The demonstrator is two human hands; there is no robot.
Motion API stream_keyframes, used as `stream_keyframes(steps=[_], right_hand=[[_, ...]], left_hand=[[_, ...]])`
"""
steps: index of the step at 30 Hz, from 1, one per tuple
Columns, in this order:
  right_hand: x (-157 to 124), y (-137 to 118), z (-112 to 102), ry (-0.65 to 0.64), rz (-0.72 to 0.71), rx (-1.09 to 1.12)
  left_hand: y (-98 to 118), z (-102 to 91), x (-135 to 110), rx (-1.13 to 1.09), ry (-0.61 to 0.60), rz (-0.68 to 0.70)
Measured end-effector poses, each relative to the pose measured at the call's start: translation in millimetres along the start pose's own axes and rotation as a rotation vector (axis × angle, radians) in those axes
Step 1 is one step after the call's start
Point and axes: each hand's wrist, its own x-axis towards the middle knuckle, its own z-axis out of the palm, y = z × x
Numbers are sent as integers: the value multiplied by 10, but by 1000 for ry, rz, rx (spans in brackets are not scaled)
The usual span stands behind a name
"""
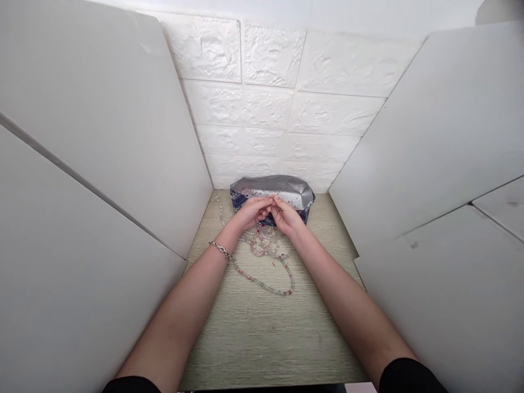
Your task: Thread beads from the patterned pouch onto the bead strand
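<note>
My left hand [254, 212] and my right hand [285, 215] meet at the fingertips over the front edge of an opened foil bag [305, 197]. Both are closed in a pinch; whatever sits between the fingers is too small to make out. The bag is silver inside and dark blue outside, with small loose beads scattered in it. Below my hands, a long string of beads [262, 285] in clear, green, pink and red lies looped and bunched on the wooden surface. One end of beads [220, 210] runs up at the left of the bag.
White panels stand close on the left [102, 109] and right [442, 136]. A white brick-patterned wall [249, 106] rises behind the bag. The greenish wooden tabletop [270, 344] ends at a front edge near my body. A chain bracelet [220, 249] circles my left wrist.
</note>
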Motion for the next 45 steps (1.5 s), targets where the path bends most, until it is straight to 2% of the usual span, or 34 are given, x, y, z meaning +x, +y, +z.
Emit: stream_keyframes(steps=[16,35,45], right_hand=[[15,25,-19,74,14,51],[-5,21,-10,71,18,45],[16,40,-38,26,-2,9]], left_hand=[[-15,-12,1,-25,8,-3],[-20,-10,-13,-12,-8,16],[-26,-28,-2,-32,2,6]])
